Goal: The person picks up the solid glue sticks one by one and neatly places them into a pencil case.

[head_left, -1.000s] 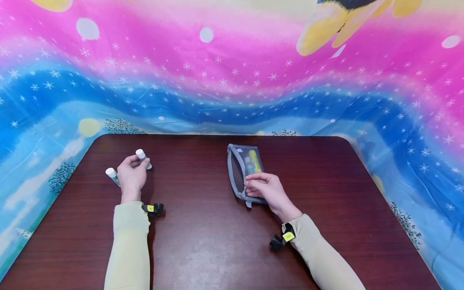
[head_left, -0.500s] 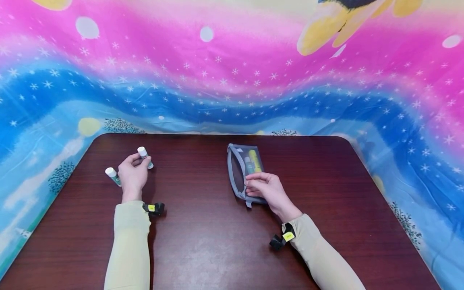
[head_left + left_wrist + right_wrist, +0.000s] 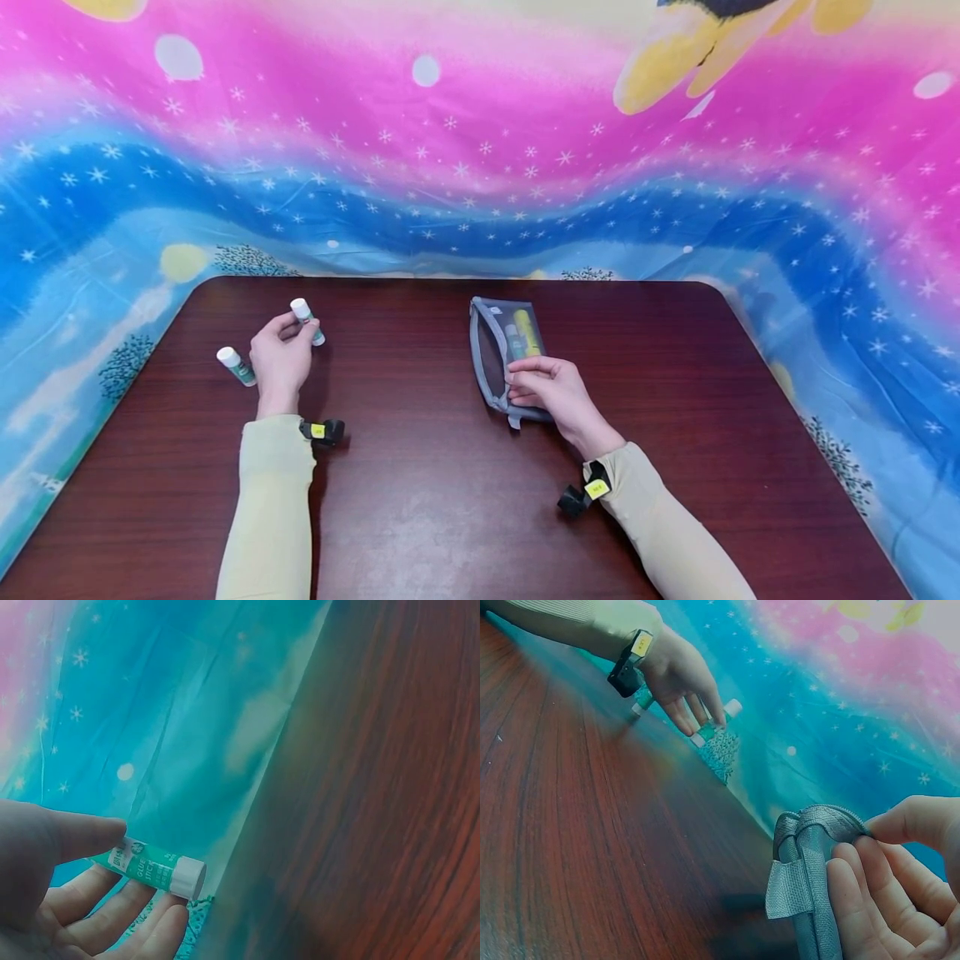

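My left hand (image 3: 282, 357) pinches a green glue stick (image 3: 150, 865) with white ends between thumb and fingers, at the left of the table. Its white cap points up in the head view. A second glue stick (image 3: 237, 367) stands tilted just left of that hand. Right of the middle, my right hand (image 3: 558, 396) pinches the edge of a grey mesh zip pouch (image 3: 491, 354), whose mouth gapes toward the left. Through the mesh show a yellow tube-like item (image 3: 527, 330) and a smaller green-and-grey stick (image 3: 513, 340). In the right wrist view the pouch's fabric tab (image 3: 789, 889) hangs near the fingers.
Both hands work over a dark red-brown wooden table (image 3: 420, 500). A pink and blue patterned cloth (image 3: 390, 167) hangs behind it and along both sides. Black wrist cameras (image 3: 324, 432) are strapped to both sleeves.
My left hand has shifted slightly right and up with its glue stick, away from the second stick, which now shows more fully. My right hand and the pouch have stayed put.
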A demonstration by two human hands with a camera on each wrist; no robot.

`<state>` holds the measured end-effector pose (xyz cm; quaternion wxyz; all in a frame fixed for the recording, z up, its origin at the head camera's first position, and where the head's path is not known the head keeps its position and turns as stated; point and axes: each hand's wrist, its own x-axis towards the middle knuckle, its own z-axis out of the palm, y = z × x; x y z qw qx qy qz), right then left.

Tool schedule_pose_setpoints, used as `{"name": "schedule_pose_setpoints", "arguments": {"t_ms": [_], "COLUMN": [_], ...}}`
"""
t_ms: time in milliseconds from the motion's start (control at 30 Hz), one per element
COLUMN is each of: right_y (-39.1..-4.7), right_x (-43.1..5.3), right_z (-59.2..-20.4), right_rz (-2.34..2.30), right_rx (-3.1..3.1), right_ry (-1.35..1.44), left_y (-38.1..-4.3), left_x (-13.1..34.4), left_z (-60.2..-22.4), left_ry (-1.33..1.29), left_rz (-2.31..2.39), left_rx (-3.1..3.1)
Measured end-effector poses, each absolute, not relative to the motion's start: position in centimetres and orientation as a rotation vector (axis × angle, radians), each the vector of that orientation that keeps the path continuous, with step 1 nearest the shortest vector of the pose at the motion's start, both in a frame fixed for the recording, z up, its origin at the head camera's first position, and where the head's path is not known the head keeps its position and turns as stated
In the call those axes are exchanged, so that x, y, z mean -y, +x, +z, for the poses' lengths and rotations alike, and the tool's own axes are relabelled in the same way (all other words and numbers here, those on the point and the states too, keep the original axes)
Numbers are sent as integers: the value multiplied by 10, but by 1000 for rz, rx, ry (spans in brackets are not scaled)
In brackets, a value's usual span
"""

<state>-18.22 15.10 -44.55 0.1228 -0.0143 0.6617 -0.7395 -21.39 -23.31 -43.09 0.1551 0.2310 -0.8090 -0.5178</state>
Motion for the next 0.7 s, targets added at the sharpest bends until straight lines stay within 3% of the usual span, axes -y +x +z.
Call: {"name": "schedule_pose_setpoints", "arguments": {"t_ms": [700], "right_y": [-182], "right_x": [-152], "right_z": [-445], "right_rz": [-2151], "right_rx": [-1949], "right_ry": [-25], "left_y": [-212], "left_x": [219], "left_z": [-416], "left_ry": [582], "left_rz": [-1578], "left_rx": [2287]}}
